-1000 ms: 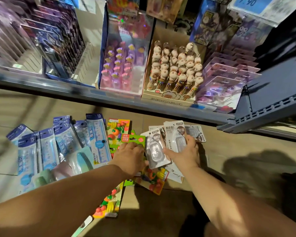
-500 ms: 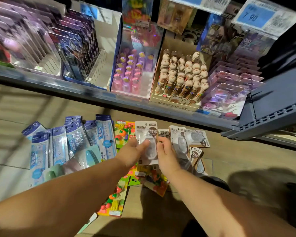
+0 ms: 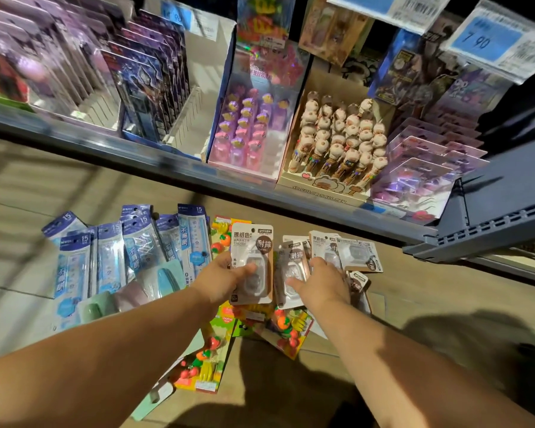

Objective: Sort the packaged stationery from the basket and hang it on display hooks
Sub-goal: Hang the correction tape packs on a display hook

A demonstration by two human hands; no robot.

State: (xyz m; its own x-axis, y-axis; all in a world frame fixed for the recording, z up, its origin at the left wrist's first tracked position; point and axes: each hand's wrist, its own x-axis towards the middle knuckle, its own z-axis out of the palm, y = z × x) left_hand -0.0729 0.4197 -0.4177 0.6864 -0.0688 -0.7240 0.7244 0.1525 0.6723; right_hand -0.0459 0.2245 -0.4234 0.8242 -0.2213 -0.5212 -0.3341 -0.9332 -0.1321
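From my seat I see the left hand [image 3: 221, 281] at the middle of the scene. Its fingers curl behind one correction-tape pack [image 3: 251, 242] and its thumb presses on the clear blister, holding the pack face up over the goods spread on the floor [image 3: 414, 291]. Just right of it, the right hand [image 3: 323, 287] lies on the loose tape packs [image 3: 357, 253]. Its thumb stretches across the blister of a second pack [image 3: 291, 261] and its fingers bend down over those beyond; I cannot tell whether it grips one. I count five tape packs in all: the one held, the one under the thumb, and three to the right, the nearest of them partly hidden. Left of the hands, seven blue ruler packs [image 3: 195, 239] fan out on the floor, each marked 15, with three pastel packs [image 3: 164, 278] lying across their near ends. Under and nearer than the hands lie at least four overlapping fruit-patterned packs [image 3: 206, 366]. Farther off runs a shelf [image 3: 136, 151] with two open display boxes side by side, one of pink and purple pens [image 3: 254, 134] and one of beige figure-topped pens [image 3: 337, 140]. A blue price tag [image 3: 482, 41] reading 7.90 hangs at far right.
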